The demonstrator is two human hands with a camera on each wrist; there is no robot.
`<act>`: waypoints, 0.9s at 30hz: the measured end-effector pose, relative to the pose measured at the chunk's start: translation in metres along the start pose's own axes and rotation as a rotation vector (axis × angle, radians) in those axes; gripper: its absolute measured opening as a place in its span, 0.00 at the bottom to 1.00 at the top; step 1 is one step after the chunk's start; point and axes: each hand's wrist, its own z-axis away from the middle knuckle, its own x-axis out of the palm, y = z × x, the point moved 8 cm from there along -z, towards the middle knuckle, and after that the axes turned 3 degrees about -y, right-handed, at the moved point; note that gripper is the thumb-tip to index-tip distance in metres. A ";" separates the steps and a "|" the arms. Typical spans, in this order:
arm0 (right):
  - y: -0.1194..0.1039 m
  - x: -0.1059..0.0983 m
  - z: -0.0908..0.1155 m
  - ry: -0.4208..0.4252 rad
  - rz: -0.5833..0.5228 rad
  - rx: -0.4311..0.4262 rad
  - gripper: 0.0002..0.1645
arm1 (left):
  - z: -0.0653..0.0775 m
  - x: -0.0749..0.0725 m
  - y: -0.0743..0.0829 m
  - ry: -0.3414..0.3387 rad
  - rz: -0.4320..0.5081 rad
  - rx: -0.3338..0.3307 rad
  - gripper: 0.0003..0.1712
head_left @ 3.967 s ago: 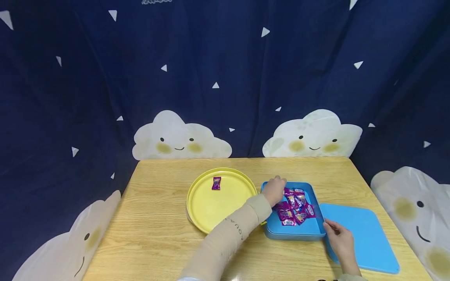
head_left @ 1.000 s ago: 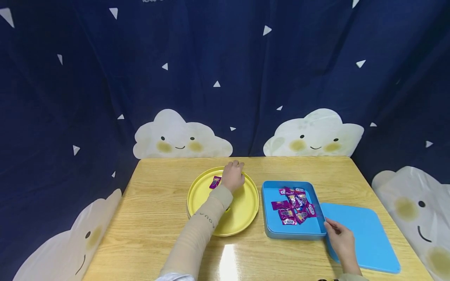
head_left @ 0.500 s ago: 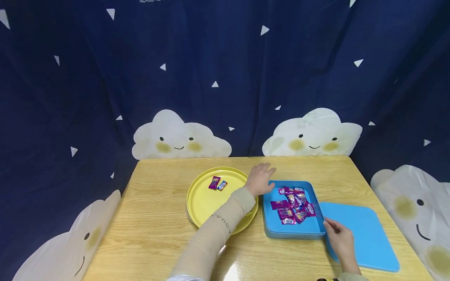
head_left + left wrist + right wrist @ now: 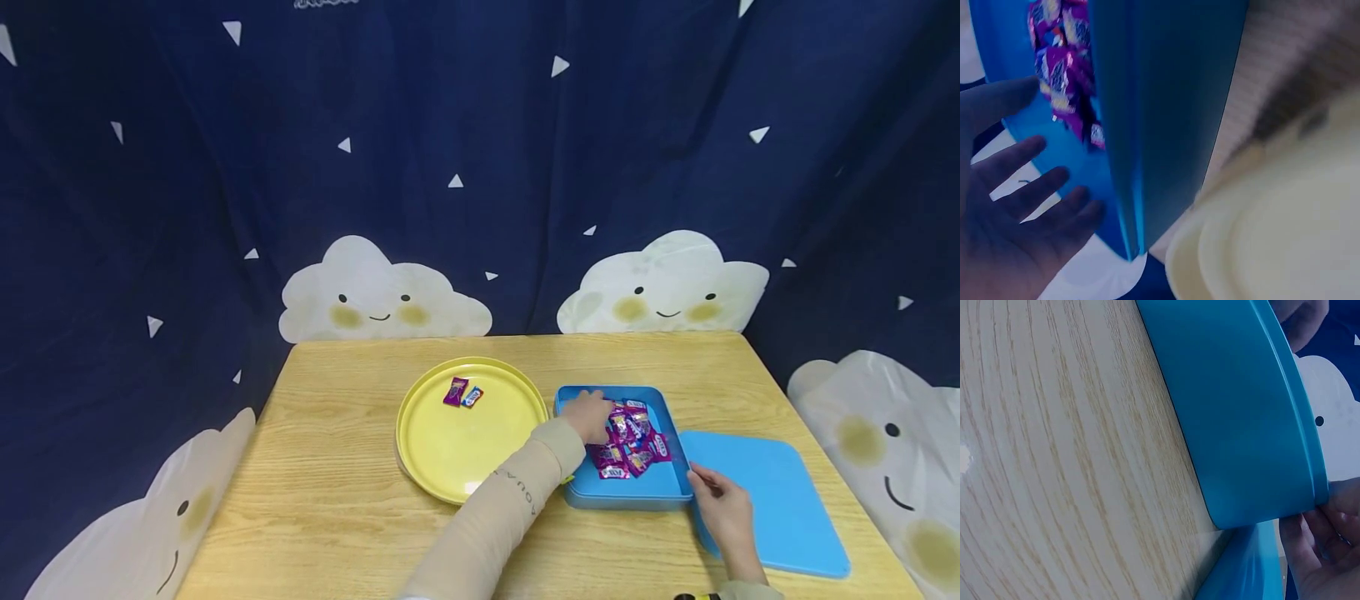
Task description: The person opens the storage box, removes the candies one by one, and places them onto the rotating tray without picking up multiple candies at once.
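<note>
My left hand [image 4: 588, 414] reaches over the left wall of a blue square box [image 4: 630, 502]. In the left wrist view its thumb and fingers [image 4: 1019, 150] are spread apart and hold nothing, close to several purple-wrapped candies [image 4: 1063, 78] heaped inside. With thumb and fingers my right hand [image 4: 726, 512] pinches the box's near right corner; the right wrist view shows the thumb at the rim and the fingers [image 4: 1300, 550] by the wall. On the round yellow tray [image 4: 480, 450] lie a purple-wrapped candy [image 4: 455, 392] and a blue-and-white wrapped candy [image 4: 472, 397], side by side.
A flat blue lid [image 4: 787, 508] lies right of the box, under the right forearm. The yellow tray stands just left of the box on the wooden table [image 4: 322, 467]. A dark blue curtain [image 4: 420, 167] with clouds hangs behind the table.
My left hand went from the box to the yellow tray, let go of the blue-and-white candy beside the purple one, and came back over the box. My right hand stayed at the corner.
</note>
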 end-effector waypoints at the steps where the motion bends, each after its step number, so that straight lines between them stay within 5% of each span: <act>1: 0.000 0.000 0.000 -0.002 0.000 -0.002 0.22 | 0.000 0.004 0.001 -0.018 0.001 -0.012 0.27; 10: -0.001 -0.001 0.001 -0.007 -0.009 -0.002 0.23 | 0.002 0.028 0.001 -0.101 -0.002 -0.095 0.19; 27: -0.001 -0.002 0.000 0.028 -0.021 -0.066 0.25 | -0.014 0.048 0.000 -0.014 -0.030 -0.070 0.15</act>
